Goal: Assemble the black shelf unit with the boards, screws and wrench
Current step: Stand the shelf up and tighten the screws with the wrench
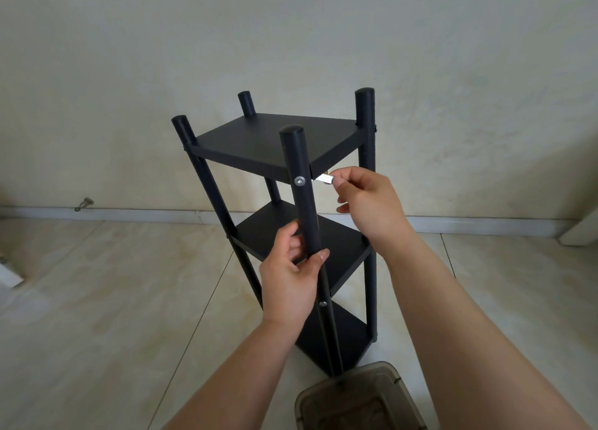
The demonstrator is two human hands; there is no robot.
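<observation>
Black shelf unit [284, 157] stands upright on tiled floor [97, 300], three boards fitted between four posts. Your left hand [291, 277] grips near post [304, 203], fingers curled round it below screw [300, 180]. Your right hand [365, 199] pinches small silver wrench [325, 179] beside top board's corner. Grey-brown plastic box [356, 400] sits at shelf's foot

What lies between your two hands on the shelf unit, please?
In the head view, the near black post rises between the left hand gripping it and the right hand pinching a small silver piece.
</observation>
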